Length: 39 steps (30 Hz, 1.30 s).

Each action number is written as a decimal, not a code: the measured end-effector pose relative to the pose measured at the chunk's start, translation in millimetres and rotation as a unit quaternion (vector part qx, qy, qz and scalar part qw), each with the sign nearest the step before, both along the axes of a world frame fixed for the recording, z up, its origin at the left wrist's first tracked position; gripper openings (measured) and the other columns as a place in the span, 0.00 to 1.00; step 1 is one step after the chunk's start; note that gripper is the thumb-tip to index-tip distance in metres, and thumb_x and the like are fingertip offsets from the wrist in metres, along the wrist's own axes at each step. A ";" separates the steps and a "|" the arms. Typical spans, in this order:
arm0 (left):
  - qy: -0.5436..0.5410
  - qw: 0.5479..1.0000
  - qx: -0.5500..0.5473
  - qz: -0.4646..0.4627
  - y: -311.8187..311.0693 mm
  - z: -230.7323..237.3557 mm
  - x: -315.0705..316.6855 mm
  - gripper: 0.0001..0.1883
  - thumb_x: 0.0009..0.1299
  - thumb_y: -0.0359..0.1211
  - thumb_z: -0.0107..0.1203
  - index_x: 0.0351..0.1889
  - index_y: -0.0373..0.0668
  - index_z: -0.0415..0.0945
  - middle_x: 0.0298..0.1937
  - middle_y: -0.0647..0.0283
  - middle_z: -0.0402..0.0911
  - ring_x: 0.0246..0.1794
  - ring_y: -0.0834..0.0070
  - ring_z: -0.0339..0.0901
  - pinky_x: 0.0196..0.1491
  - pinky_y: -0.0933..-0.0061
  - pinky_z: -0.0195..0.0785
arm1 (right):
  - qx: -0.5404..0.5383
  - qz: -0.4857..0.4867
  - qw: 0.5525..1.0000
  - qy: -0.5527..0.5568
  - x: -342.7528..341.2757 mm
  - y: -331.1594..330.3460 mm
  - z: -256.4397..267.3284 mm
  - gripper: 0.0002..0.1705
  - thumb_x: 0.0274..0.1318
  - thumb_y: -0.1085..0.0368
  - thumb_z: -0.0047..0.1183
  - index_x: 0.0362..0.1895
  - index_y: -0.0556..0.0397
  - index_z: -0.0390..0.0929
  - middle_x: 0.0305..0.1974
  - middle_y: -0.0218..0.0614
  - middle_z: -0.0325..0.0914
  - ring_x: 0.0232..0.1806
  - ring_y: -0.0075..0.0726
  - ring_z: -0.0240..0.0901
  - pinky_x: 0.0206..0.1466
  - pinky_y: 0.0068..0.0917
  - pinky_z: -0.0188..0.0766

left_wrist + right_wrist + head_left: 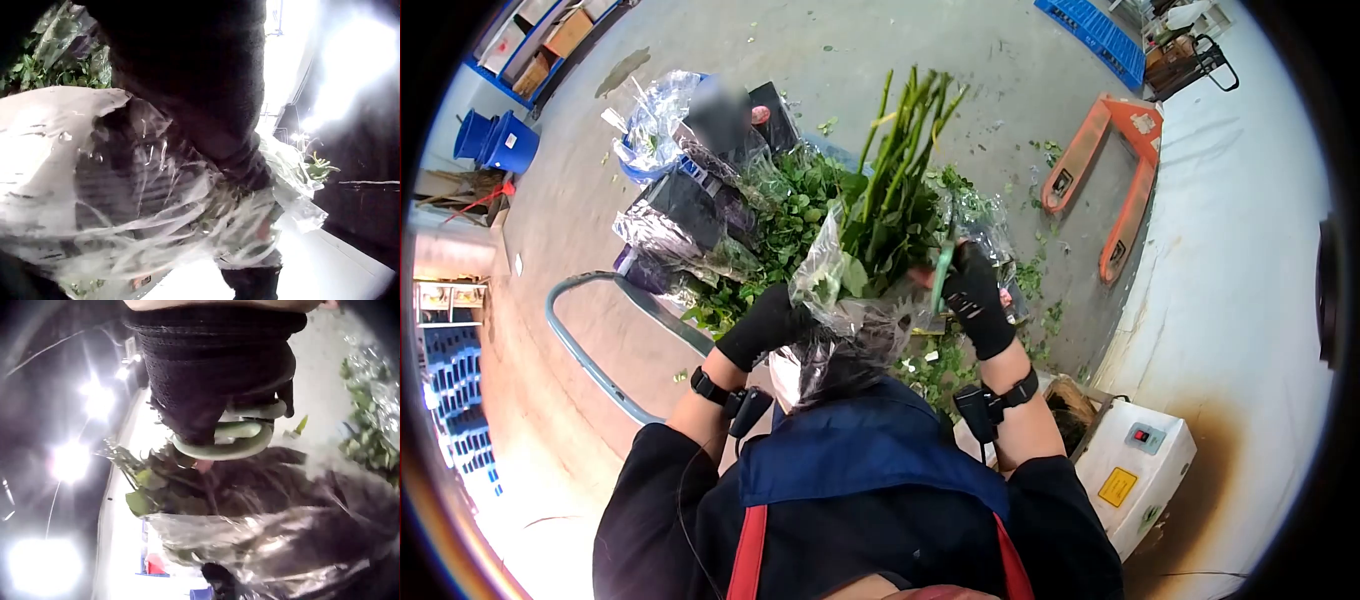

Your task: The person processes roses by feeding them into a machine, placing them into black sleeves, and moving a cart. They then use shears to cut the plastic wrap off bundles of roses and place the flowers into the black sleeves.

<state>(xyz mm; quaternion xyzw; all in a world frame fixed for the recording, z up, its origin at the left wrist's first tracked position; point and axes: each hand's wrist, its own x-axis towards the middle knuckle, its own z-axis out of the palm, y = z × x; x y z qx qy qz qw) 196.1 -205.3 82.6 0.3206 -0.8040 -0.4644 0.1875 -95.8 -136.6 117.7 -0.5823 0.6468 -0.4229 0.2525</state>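
Observation:
A bunch of leafy green stems (900, 200) stands cut ends up in clear and dark plastic wrap (855, 335) before the chest. At its left side, my black-gloved left hand (768, 325) grips the wrap; its fingertips are hidden. The left wrist view has the dark glove (194, 81) against crinkled film (150, 169). My right hand (976, 298), in a black glove with bare fingertips, holds green-handled scissors (943, 272) beside the bunch. In the right wrist view, fingers of the right hand (212, 375) pass through the handle loops (234, 447); the blades are hidden.
Beyond the bunch lie leafy greens (805, 205) and plastic-wrapped bundles (670, 220). A curved metal rail (585, 365) is at the left. An orange pallet jack (1135, 150) stands at the right, above a white box with a red switch (1135, 470). Leaf scraps litter the floor.

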 end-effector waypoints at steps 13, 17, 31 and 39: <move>-0.008 0.995 0.080 0.061 -34.6 13.2 -25.0 0.19 0.70 0.45 0.49 0.39 0.36 0.76 0.30 0.57 0.81 0.29 0.65 0.77 0.33 0.64 0.68 | 0.169 -0.103 0.880 -0.432 -14.2 29.6 -173.6 0.09 0.57 0.62 0.52 0.33 0.55 0.77 0.29 0.31 0.74 0.31 0.28 0.71 0.35 0.27 0.68; -0.035 0.990 0.089 0.107 -53.8 -39.3 -25.3 0.17 0.68 0.42 0.52 0.43 0.37 0.76 0.36 0.52 0.81 0.36 0.57 0.79 0.36 0.62 0.69 | 0.209 -0.185 0.862 -0.423 -20.7 94.3 -144.1 0.12 0.56 0.58 0.58 0.34 0.53 0.78 0.28 0.23 0.72 0.31 0.18 0.67 0.34 0.20 0.64; -0.035 0.978 0.144 0.149 -32.7 -189.2 -164.5 0.27 0.61 0.51 0.55 0.45 0.35 0.75 0.37 0.46 0.79 0.40 0.51 0.76 0.45 0.59 0.68 | 0.443 -0.251 0.840 -0.190 -26.3 253.9 -184.7 0.20 0.45 0.60 0.67 0.24 0.59 0.69 0.20 0.37 0.75 0.19 0.30 0.74 0.19 0.27 0.68; -0.315 0.925 0.186 0.098 7.0 -300.5 49.9 0.20 0.59 0.48 0.55 0.44 0.48 0.78 0.41 0.55 0.80 0.43 0.53 0.76 0.47 0.59 0.68 | 0.499 -0.073 0.863 0.044 -28.5 252.0 -231.0 0.23 0.41 0.53 0.67 0.23 0.58 0.70 0.21 0.51 0.74 0.25 0.58 0.74 0.26 0.41 0.67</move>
